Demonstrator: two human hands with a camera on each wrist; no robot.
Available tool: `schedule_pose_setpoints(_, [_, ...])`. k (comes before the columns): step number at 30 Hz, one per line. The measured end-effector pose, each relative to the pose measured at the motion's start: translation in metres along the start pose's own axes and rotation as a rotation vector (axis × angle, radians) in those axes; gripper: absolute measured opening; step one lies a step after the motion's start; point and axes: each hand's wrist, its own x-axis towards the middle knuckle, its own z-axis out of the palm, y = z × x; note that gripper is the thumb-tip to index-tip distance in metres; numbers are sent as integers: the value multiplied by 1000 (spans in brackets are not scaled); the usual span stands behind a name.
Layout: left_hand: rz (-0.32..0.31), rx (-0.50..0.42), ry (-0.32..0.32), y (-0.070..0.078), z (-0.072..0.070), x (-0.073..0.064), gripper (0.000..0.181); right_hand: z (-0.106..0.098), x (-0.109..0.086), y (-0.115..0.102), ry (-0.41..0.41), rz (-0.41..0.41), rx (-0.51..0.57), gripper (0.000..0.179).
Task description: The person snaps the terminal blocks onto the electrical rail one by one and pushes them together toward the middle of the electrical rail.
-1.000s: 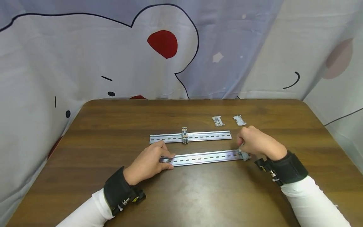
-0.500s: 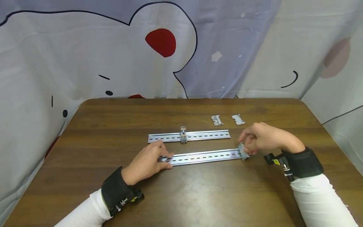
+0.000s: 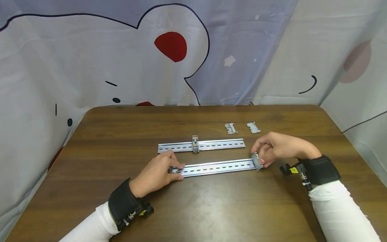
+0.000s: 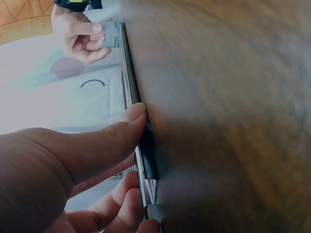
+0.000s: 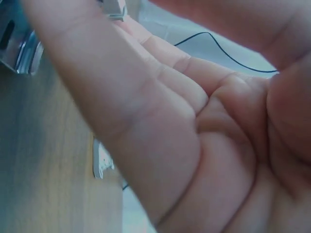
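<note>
The nearer slotted metal DIN rail (image 3: 217, 168) lies on the table. My left hand (image 3: 158, 173) grips it near its left end, thumb on the near edge and fingers on the far edge. At the rail's right end stands a thin grey DIN-rail terminal block (image 3: 257, 161), upright across the rail. My right hand (image 3: 281, 146) pinches this block between thumb and fingers. In the left wrist view the grey block (image 4: 111, 34) sits right at the far end of the rail. In the right wrist view my palm and fingers hide most of the block.
Behind lies a second DIN rail (image 3: 223, 144) with a small group of terminal blocks (image 3: 195, 144) clipped near its middle. Two loose terminal blocks, one left (image 3: 231, 128) and one right (image 3: 253, 127), lie farther back on the wooden table (image 3: 121, 124). A printed curtain hangs behind.
My right wrist has lifted and swung right, and the fingers have changed their hold on the block. Since half a second ago the block has shifted slightly left along the rail. The left hand stays put.
</note>
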Motion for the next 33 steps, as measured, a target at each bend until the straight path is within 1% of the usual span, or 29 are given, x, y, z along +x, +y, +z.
schedule_pose_setpoints(6, [4, -1, 0, 0, 0, 0, 39, 5, 9, 3, -37, -41, 54, 34])
schedule_pose_setpoints(15, [23, -2, 8, -1, 0, 1, 39, 12, 16, 0, -39, -67, 77, 34])
schedule_pose_setpoints(27, [9, -6, -2, -1, 0, 1, 40, 19, 22, -3, -47, -102, 103, 33])
schedule_pose_setpoints(33, [5, -8, 0, -2, 0, 0, 40, 24, 26, -7, -57, -125, 133, 33])
